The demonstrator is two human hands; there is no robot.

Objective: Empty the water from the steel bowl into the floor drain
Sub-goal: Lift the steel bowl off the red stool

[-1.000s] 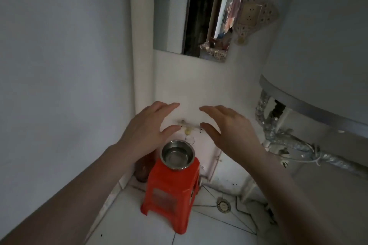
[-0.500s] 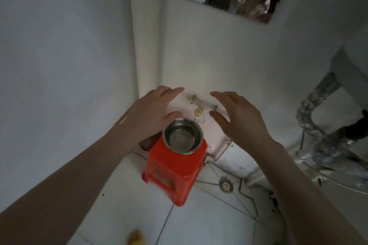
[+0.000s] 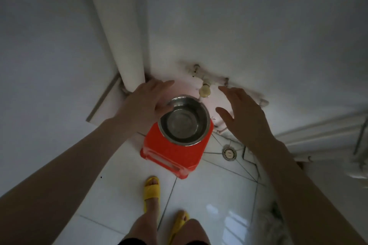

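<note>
A round steel bowl (image 3: 184,120) with water in it stands upright on a red plastic stool (image 3: 175,151). My left hand (image 3: 145,103) is spread open at the bowl's left side, its thumb close to or touching the rim. My right hand (image 3: 243,113) hovers open to the right of the bowl, a gap away from it. The round metal floor drain (image 3: 229,152) lies in the white tiles just right of the stool, below my right wrist.
A tap (image 3: 205,90) juts from the white wall right behind the bowl. A thick white pipe (image 3: 123,32) runs down the corner at the left. My feet in yellow slippers (image 3: 151,189) stand on the tiled floor before the stool. Pipes run along the right wall.
The view has tilted down, so my legs and slippers now show. Both hands have dropped closer to the bowl's sides, the left one reaching the rim.
</note>
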